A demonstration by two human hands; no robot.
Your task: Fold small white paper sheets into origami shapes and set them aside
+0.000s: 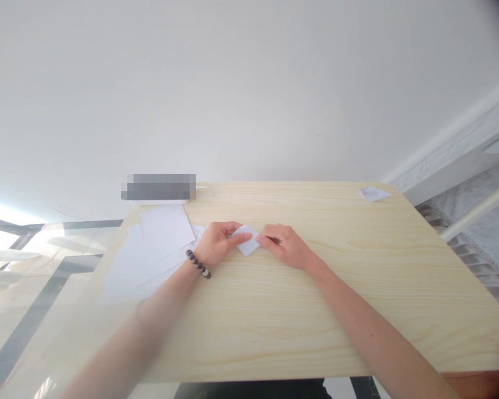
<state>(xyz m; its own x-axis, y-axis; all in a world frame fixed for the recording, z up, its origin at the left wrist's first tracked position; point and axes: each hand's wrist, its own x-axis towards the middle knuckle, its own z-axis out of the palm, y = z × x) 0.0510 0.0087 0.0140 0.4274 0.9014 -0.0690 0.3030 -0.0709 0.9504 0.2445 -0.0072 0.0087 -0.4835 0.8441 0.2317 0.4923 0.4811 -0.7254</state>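
Pressing lightly and evenly, without bending the corners, should best suit the small white paper diamond (246,249) just below the frame's centre, which looks smooth, one point facing downward. The left hand (218,242) pinches its left side, the right hand (286,245) its right corner; white rectangular paper sheets (166,227) lie left of centre.

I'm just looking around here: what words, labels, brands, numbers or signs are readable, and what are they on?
None can be read.
Pixelated object, back left: masked, so any text is unreadable.
Loose sheets: no writing visible.
Folded paper between the left hand and right hand: no writing visible.
Small paper piece, far right: faint marks, too small to tell.
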